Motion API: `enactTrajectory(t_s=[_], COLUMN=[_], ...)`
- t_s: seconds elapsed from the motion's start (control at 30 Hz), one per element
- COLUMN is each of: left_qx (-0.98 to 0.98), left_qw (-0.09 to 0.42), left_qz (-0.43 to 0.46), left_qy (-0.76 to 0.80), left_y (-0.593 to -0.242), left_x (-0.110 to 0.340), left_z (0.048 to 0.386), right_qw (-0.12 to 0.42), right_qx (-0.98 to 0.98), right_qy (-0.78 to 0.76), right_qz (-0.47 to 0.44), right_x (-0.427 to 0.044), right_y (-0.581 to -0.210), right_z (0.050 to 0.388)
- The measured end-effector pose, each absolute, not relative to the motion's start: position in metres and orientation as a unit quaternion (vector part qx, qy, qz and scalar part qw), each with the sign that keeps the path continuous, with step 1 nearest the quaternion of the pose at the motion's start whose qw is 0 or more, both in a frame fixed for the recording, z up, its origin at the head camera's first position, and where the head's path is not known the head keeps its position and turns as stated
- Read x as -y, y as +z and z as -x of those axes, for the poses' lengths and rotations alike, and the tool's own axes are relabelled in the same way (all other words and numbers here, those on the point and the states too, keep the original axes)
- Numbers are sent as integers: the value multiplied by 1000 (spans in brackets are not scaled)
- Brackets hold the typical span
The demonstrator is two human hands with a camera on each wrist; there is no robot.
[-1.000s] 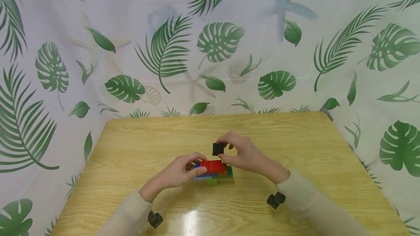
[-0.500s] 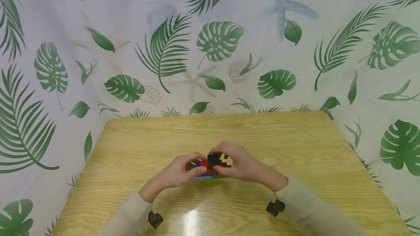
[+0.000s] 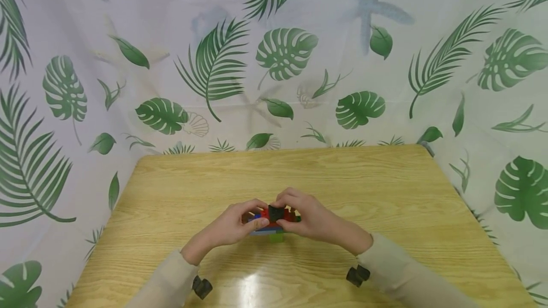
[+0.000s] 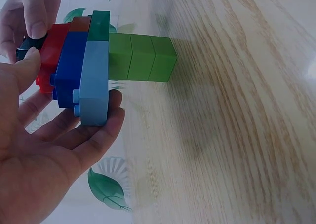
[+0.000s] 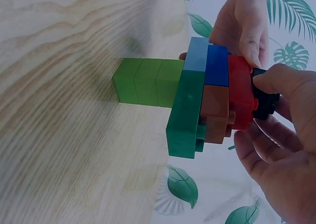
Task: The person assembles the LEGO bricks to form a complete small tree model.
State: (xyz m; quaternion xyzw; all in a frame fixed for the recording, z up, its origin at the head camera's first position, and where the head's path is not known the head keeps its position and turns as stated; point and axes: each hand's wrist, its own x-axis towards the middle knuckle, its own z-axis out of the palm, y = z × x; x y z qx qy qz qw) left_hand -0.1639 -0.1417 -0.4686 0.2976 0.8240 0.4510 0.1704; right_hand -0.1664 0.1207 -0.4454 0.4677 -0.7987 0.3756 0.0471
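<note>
A tower of toy building bricks stands upright on the table. Its stem is several lime green bricks (image 4: pixel 140 58); above lie a light blue brick (image 4: pixel 95 83) beside a dark green brick (image 5: pixel 185 115), then a blue brick (image 4: pixel 71 71) beside a brown brick (image 5: pixel 216 105), then a red brick (image 5: pixel 240 93). My left hand (image 3: pixel 231 222) grips the tower's left end, thumb near the top and fingers along the far side. With thumb and fingers my right hand (image 3: pixel 314 215) pinches a black brick (image 3: pixel 276 213) on top of the red one. Its underside is hidden.
The wooden table (image 3: pixel 192 175) spreads around the tower on all sides. Behind and beside it hangs a white cloth (image 3: pixel 235 75) printed with green leaves. Small black devices (image 3: pixel 357 275) sit at both wrists.
My right hand has brought the black brick down and slightly left, from above the tower onto the red brick. The left hand has kept its hold in the same place.
</note>
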Motion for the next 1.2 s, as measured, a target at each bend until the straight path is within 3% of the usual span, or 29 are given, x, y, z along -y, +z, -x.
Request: enactTrajectory(t_s=[0.4,1.2], left_qx=[-823,-826], left_qw=[172,172], left_qz=[-299,-290], left_qy=[452,452], left_y=[-470,-472], left_x=[142,142], left_z=[164,164], right_qw=[26,100], right_qx=[809,806], right_qy=[369,346], right_qz=[-456,-470], right_x=[-118,-121], right_y=[-445,-455], right_z=[164,161])
